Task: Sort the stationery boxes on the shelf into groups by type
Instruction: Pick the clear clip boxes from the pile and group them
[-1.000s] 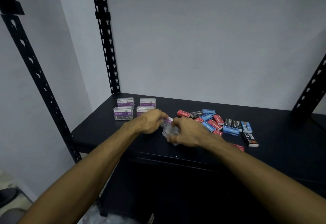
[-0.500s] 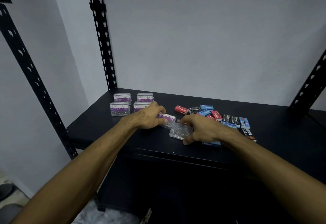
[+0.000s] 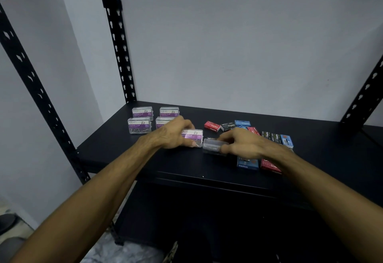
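On the black shelf (image 3: 116, 149), several clear paper clip boxes with purple labels (image 3: 139, 125) stand grouped at the back left. My left hand (image 3: 173, 133) grips another purple-labelled paper clip box (image 3: 193, 135) resting on the shelf. Just right of it, my right hand (image 3: 242, 143) holds a clear plastic box (image 3: 212, 145) on its side, its label hidden. Red, blue and black staples boxes (image 3: 212, 126) lie mixed in a pile to the right, partly behind my right hand. A blue box (image 3: 247, 162) and a red box (image 3: 269, 166) lie near the front edge.
Black perforated uprights (image 3: 116, 41) stand at the shelf's back left, front left and right. A grey wall closes the back. Bare shelf surface stretches to the far right and along the front left edge.
My left hand has slid its labelled box slightly left, toward the grouped boxes. My right hand has turned the clear box and brought it beside the labelled one.
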The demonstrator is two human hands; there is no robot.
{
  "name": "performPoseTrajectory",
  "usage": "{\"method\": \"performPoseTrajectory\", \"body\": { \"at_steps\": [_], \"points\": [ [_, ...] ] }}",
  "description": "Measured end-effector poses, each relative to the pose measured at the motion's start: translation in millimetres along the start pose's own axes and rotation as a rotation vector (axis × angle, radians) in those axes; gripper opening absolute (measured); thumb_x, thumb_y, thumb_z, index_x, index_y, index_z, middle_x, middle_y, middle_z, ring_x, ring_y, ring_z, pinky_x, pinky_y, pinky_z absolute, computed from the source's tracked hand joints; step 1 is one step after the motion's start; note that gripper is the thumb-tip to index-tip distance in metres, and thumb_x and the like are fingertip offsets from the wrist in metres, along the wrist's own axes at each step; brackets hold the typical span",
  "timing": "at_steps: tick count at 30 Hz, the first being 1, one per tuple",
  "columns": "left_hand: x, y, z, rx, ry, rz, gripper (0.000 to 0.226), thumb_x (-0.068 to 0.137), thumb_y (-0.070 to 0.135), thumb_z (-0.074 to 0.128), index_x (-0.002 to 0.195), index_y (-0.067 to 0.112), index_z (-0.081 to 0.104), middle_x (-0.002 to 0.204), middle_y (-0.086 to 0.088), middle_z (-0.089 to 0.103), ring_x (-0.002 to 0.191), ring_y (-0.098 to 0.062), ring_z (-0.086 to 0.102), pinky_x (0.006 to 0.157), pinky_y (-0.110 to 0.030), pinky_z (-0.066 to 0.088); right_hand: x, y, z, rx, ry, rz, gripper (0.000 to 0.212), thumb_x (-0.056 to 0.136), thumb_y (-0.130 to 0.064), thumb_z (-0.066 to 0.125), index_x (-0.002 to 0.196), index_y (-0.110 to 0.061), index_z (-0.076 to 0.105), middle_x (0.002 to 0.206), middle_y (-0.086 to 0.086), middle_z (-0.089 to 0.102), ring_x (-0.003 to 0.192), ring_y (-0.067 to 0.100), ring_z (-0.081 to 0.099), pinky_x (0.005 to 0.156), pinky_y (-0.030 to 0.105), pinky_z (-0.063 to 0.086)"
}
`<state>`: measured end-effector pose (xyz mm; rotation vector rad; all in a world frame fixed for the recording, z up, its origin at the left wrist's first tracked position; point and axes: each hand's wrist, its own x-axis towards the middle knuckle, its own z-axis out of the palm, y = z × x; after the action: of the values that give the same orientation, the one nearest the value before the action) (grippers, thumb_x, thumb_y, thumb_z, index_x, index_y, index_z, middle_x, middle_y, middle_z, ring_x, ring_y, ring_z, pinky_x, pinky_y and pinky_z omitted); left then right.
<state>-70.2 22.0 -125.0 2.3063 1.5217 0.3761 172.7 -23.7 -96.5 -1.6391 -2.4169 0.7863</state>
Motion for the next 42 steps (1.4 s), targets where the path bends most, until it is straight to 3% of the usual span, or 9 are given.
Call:
{"method": "performPoseTrajectory", "body": {
  "at_steps": [5, 8, 13, 19, 25, 30, 35, 39, 42],
  "points": [
    [0, 0, 2, -0.078, 0.005, -0.006, 0.039, 0.081, 0.027, 0.078, 0.109, 0.025, 0.052, 0.107, 0.006, 0.06, 0.096, -0.013, 0.061, 0.086, -0.034, 0.054, 2, 5, 0, 0.078, 0.071, -0.014, 0.021, 0.097, -0.022, 0.057, 0.116, -0.022, 0.066, 0.102, -0.009, 0.066, 0.089, 0.002, 0.059, 0.07, 0.019, 0.041],
    [0, -2, 4, -0.083, -0.008, -0.018, 0.036, 0.083, 0.023, 0.076, 0.109, 0.026, 0.052, 0.109, 0.004, 0.061, 0.097, -0.014, 0.062, 0.09, -0.039, 0.054, 6, 10, 2, 0.078, 0.087, -0.014, 0.024, 0.097, -0.024, 0.058, 0.12, -0.022, 0.064, 0.107, -0.005, 0.067, 0.093, 0.005, 0.062, 0.073, 0.02, 0.046],
    [1, -1, 3, -0.089, -0.03, -0.008, 0.037, 0.085, 0.02, 0.074, 0.114, 0.026, 0.051, 0.113, 0.003, 0.061, 0.098, -0.012, 0.061, 0.089, -0.032, 0.052, 13, 15, 5, 0.07, 0.089, -0.014, 0.032, 0.094, -0.023, 0.064, 0.126, -0.023, 0.061, 0.111, -0.004, 0.066, 0.092, 0.004, 0.062, 0.072, 0.018, 0.046],
    [1, -3, 3, -0.078, -0.045, -0.008, 0.037, 0.086, 0.024, 0.073, 0.117, 0.026, 0.053, 0.116, 0.002, 0.061, 0.101, -0.013, 0.06, 0.092, -0.037, 0.052, 17, 16, 7, 0.052, 0.091, -0.038, 0.036, 0.091, -0.026, 0.069, 0.125, -0.025, 0.06, 0.117, -0.005, 0.065, 0.096, 0.004, 0.061, 0.076, 0.019, 0.049],
    [-8, -6, -6, -0.109, -0.09, -0.006, 0.038, 0.086, 0.025, 0.074, 0.119, 0.023, 0.057, 0.114, 0.003, 0.062, 0.101, -0.013, 0.062, 0.091, -0.038, 0.053, 17, 13, 6, 0.062, 0.087, -0.06, 0.029, 0.091, -0.023, 0.069, 0.119, -0.024, 0.062, 0.11, -0.007, 0.067, 0.093, 0.003, 0.062, 0.073, 0.018, 0.047],
    [-25, -21, -23, -0.194, -0.082, 0.004, 0.034, 0.083, 0.022, 0.077, 0.114, 0.024, 0.061, 0.104, 0.006, 0.068, 0.089, -0.009, 0.067, 0.085, -0.032, 0.056, 22, 3, 6, 0.067, 0.126, -0.096, 0.021, 0.091, -0.024, 0.07, 0.111, -0.027, 0.063, 0.102, -0.008, 0.069, 0.087, 0.005, 0.065, 0.071, 0.02, 0.048],
    [-48, -46, -45, -0.231, -0.038, -0.048, 0.036, 0.083, 0.02, 0.077, 0.114, 0.028, 0.061, 0.107, 0.004, 0.07, 0.093, -0.012, 0.068, 0.088, -0.032, 0.055, 36, -13, 9, 0.013, 0.151, -0.142, 0.027, 0.092, -0.027, 0.068, 0.119, -0.024, 0.062, 0.104, -0.007, 0.069, 0.082, 0.0, 0.062, 0.066, 0.017, 0.044],
    [-65, -72, -58, -0.223, -0.007, -0.097, 0.033, 0.082, 0.019, 0.079, 0.108, 0.031, 0.063, 0.108, 0.006, 0.069, 0.094, -0.012, 0.067, 0.088, -0.036, 0.056, 51, -30, 18, 0.011, 0.186, -0.175, 0.028, 0.093, -0.028, 0.067, 0.12, -0.026, 0.061, 0.105, -0.007, 0.069, 0.088, 0.006, 0.065, 0.077, 0.026, 0.053],
    [-77, -87, -63, -0.227, 0.007, -0.132, 0.031, 0.081, 0.015, 0.079, 0.106, 0.029, 0.064, 0.104, 0.005, 0.07, 0.093, -0.012, 0.068, 0.086, -0.035, 0.057, 62, -44, 27, -0.005, 0.183, -0.203, 0.028, 0.093, -0.029, 0.066, 0.12, -0.027, 0.061, 0.105, -0.008, 0.067, 0.089, 0.007, 0.063, 0.081, 0.029, 0.051]
  ]
}}
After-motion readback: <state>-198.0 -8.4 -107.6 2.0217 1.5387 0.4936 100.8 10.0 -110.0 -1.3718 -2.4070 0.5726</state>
